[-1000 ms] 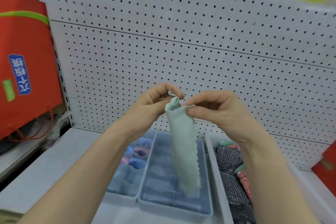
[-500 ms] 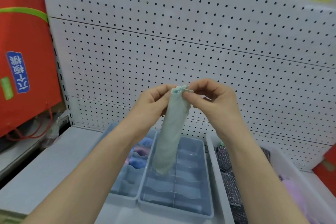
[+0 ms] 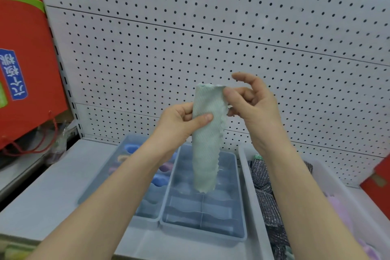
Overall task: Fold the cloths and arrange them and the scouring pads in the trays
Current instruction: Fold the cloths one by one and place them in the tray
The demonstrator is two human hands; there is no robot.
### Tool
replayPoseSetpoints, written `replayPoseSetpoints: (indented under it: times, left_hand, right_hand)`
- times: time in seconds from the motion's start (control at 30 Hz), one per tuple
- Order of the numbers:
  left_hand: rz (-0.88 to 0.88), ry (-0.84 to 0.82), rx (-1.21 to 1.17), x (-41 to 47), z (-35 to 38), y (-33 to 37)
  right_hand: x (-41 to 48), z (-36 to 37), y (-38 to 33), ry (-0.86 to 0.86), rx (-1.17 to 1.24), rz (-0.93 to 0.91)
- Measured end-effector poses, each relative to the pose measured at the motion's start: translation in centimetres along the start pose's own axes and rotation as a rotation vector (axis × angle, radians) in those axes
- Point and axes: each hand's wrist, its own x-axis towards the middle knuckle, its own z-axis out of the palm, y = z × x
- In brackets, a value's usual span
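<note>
Left hand [image 3: 179,121] grips a folded pale-green cloth [image 3: 206,150] at mid-length; right hand [image 3: 254,110] pinches its upper edge. The cloth hangs above the right of 2 divided trays [image 3: 202,234] on the shelf [image 3: 52,196].

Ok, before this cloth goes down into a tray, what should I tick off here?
1. Left hand grips the cloth mid-length: ok.
2. Right hand pinches its top corner: ok.
3. Cloth short enough for one compartment: not ok, it hangs as a long strip.
4. Free compartments in the tray below it: ok.
5. Fold edges lined up: cannot tell, the back is hidden.
6. Scouring pads arranged: not ok, heaped loose in the bin.
</note>
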Motion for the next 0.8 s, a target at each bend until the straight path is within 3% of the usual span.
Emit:
replayPoseSetpoints:
  times: [0.2, 0.43, 0.6, 0.8]
  left_hand:
    - [0.036, 0.046, -0.152, 1.1, -0.7, 0.9]
    - [-0.038, 0.192, -0.119, 1.7, -1.1, 0.4]
    - [-0.333, -0.030, 0.020, 0.1, -1.1, -2.0]
    - [-0.304, 0.001, 0.046, -0.2, -1.6, -3.6]
  right_hand:
    - [-1.5, -0.6, 4.2, -0.333, -0.043, 0.242]
    - [-2.5, -0.1, 5.5, -0.190, 0.006, 0.250]
    - [-2.6, -0.3, 6.2, -0.121, 0.050, 0.339]
    - [-2.6, -0.5, 7.1, -0.172, -0.002, 0.477]
